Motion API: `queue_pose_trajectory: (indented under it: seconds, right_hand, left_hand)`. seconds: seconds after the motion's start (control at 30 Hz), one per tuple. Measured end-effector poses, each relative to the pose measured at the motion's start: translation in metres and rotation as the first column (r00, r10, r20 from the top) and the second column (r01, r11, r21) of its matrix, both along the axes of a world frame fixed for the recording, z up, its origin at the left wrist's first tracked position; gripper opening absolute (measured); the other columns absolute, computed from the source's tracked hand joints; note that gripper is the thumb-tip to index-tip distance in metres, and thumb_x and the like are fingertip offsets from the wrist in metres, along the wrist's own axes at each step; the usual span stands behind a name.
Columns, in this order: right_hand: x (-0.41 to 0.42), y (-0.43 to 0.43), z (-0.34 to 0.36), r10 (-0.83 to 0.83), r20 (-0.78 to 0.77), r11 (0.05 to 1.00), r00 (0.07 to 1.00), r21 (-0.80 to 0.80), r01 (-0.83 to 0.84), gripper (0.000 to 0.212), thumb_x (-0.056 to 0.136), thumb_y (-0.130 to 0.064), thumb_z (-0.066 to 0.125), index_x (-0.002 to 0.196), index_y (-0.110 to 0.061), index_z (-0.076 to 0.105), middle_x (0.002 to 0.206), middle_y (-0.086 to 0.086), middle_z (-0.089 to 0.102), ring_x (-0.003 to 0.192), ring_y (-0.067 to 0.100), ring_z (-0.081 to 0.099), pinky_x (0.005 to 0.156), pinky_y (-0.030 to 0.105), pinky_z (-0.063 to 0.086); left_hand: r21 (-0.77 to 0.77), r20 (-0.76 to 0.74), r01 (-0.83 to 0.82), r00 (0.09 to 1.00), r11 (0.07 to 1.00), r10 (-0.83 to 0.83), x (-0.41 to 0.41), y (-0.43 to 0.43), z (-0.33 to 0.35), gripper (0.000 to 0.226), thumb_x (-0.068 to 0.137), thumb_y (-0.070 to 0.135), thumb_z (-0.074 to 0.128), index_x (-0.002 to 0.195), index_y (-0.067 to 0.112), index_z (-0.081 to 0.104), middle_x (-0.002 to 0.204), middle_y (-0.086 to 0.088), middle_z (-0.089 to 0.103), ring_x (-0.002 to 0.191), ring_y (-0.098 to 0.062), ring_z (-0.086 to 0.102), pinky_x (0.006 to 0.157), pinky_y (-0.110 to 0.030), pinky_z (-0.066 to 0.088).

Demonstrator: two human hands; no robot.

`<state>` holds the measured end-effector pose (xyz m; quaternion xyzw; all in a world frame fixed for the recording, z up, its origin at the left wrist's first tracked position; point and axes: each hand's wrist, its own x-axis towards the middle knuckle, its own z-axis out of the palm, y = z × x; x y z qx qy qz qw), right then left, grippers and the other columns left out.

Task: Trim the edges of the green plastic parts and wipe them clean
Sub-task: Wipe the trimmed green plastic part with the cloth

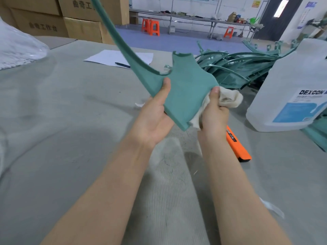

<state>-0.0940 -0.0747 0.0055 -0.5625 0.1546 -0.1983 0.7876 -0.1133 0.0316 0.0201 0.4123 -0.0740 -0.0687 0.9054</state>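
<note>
I hold a green plastic part (185, 89) up over the grey table: a broad flat panel with a long curved arm rising to the upper left. My left hand (155, 115) grips its lower left edge, thumb on top. My right hand (214, 112) pinches a cream cloth (228, 99) against the panel's right edge. An orange trimming knife (238, 145) lies on the table under my right wrist.
A heap of green plastic parts (247, 68) lies at the back right. A large white jug (297, 89) labelled DEXCON stands at the right. Paper (113, 58) with a pen (123, 65) lies beyond. Clear plastic wrap (19, 48) and cardboard boxes (53, 20) sit far left.
</note>
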Motion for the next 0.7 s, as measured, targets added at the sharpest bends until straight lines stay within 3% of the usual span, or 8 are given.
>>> queue_pose_trajectory:
  seconds: [0.07,0.23,0.37,0.47,0.57,0.6,0.7]
  right_hand:
    - [0.001,-0.009,0.0,-0.061,0.003,0.998,0.998,-0.014,0.062,0.027,0.098,-0.042,0.052,0.079,-0.025,0.06,0.079,-0.013,0.067,0.078,0.005,0.066,0.067,0.02,0.053]
    - [0.005,-0.012,-0.002,-0.099,0.05,0.995,0.994,-0.021,0.1,0.029,0.099,-0.038,0.053,0.077,-0.022,0.063,0.076,-0.01,0.068,0.078,0.009,0.067,0.074,0.028,0.055]
    - [0.006,-0.014,-0.006,-0.094,0.086,0.975,0.992,-0.193,0.109,0.036,0.099,-0.033,0.054,0.065,-0.02,0.055,0.059,-0.006,0.054,0.064,0.014,0.051,0.062,0.028,0.041]
    - [0.007,-0.021,-0.007,-0.014,0.053,0.94,0.998,-0.34,0.032,0.032,0.1,-0.029,0.051,0.069,-0.02,0.055,0.067,-0.004,0.055,0.071,0.014,0.05,0.067,0.028,0.039]
    - [0.003,-0.026,-0.004,0.082,-0.011,0.884,0.997,-0.461,-0.078,0.032,0.098,-0.031,0.053,0.069,-0.019,0.059,0.058,-0.01,0.06,0.063,0.009,0.051,0.061,0.029,0.041]
    - [0.003,-0.027,-0.003,0.128,-0.009,0.848,0.992,-0.518,-0.114,0.029,0.098,-0.029,0.055,0.075,-0.015,0.063,0.063,-0.004,0.065,0.065,0.011,0.055,0.061,0.034,0.045]
    - [-0.002,-0.025,0.0,0.342,-0.024,0.785,0.939,-0.542,-0.3,0.021,0.097,-0.017,0.057,0.113,-0.003,0.06,0.107,0.02,0.067,0.096,0.034,0.064,0.089,0.055,0.052]
  left_hand:
    - [0.016,-0.017,0.026,1.0,1.0,-0.025,0.001,-0.002,0.0,0.047,0.102,0.034,0.035,0.139,0.007,0.047,0.135,-0.01,0.058,0.121,-0.022,0.058,0.095,-0.035,0.052]
    - [0.055,-0.04,0.01,0.999,0.998,-0.008,0.005,0.008,0.0,0.04,0.101,0.032,0.041,0.133,0.011,0.055,0.128,-0.006,0.063,0.115,-0.019,0.062,0.097,-0.04,0.051]
    - [0.041,-0.037,-0.056,0.998,0.998,0.058,0.011,0.02,0.001,0.032,0.101,0.028,0.044,0.122,0.011,0.061,0.117,-0.001,0.068,0.098,-0.014,0.069,0.083,-0.029,0.057]
    - [0.037,-0.067,-0.095,0.993,0.995,0.097,0.016,0.03,-0.001,0.031,0.1,0.028,0.046,0.121,0.01,0.061,0.115,-0.002,0.07,0.096,-0.015,0.07,0.079,-0.029,0.058]
    - [0.061,-0.109,-0.134,0.984,0.989,0.14,0.02,0.034,-0.004,0.027,0.099,0.03,0.049,0.112,0.012,0.065,0.107,-0.004,0.073,0.093,-0.016,0.071,0.075,-0.031,0.059]
    - [0.061,-0.114,-0.154,0.981,0.986,0.16,0.021,0.034,-0.005,0.027,0.099,0.031,0.05,0.111,0.012,0.065,0.106,-0.004,0.073,0.093,-0.016,0.071,0.075,-0.031,0.058]
    - [0.045,-0.101,-0.219,0.97,0.975,0.222,0.023,0.037,-0.006,0.027,0.099,0.03,0.051,0.112,0.012,0.065,0.11,-0.005,0.072,0.097,-0.017,0.07,0.077,-0.032,0.058]
